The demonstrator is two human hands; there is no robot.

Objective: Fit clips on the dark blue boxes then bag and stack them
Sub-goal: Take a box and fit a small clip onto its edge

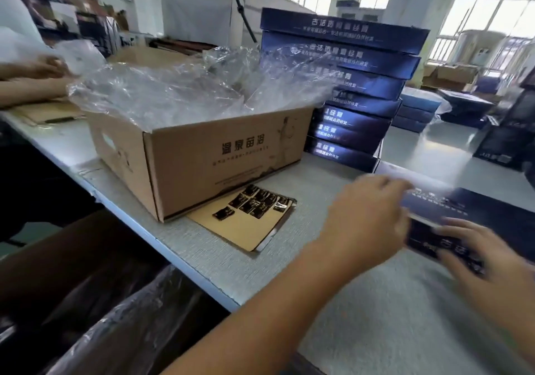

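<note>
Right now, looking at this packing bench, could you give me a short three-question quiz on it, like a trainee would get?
1. True or false: the stack of dark blue boxes stands right of the cardboard carton.
2. What fills the carton's open top? A) clear plastic bags B) paper C) foam
3. Which hands touch the dark blue box at the bench's near right?

Key
1. True.
2. A.
3. Both: left hand and right hand, though blurred.
</note>
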